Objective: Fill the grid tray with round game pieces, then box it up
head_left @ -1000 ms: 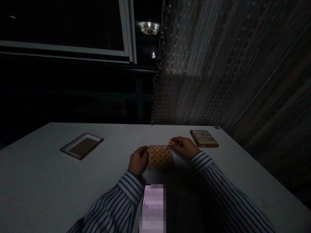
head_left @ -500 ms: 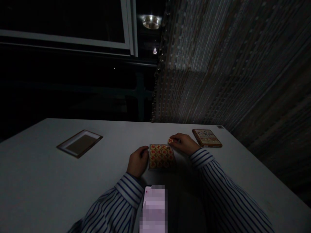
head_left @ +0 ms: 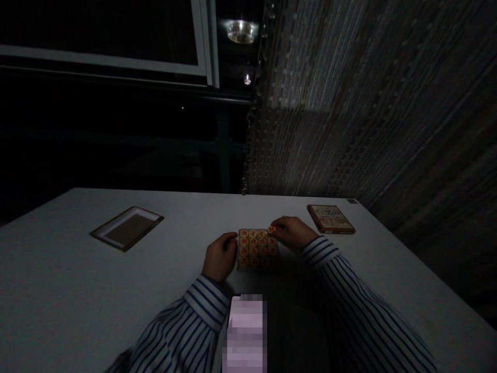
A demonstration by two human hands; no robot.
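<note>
Between my hands lies a shallow tray (head_left: 252, 269) packed with rows of round Chinese chess pieces (head_left: 253, 242) bearing red characters; the lower rows are dim. My left hand (head_left: 219, 258) rests at the tray's left side, fingers curled and closed at its edge. My right hand (head_left: 295, 231) pinches one chess piece (head_left: 271, 229) with a red character between thumb and fingertips. That piece is over the tray's far right corner and partly covers the piece with a dark character there.
On the white table (head_left: 186, 223), an open box lid or tray (head_left: 128, 230) lies at left and a decorated box (head_left: 331, 219) at right. A lit phone (head_left: 246, 336) is near my body. Behind the table hang a string curtain (head_left: 310, 103) and a dark window.
My right hand has brought the pinched chess piece slightly left, onto the tray's far right corner, over the dark-character piece. My left hand stays at the tray's left edge.
</note>
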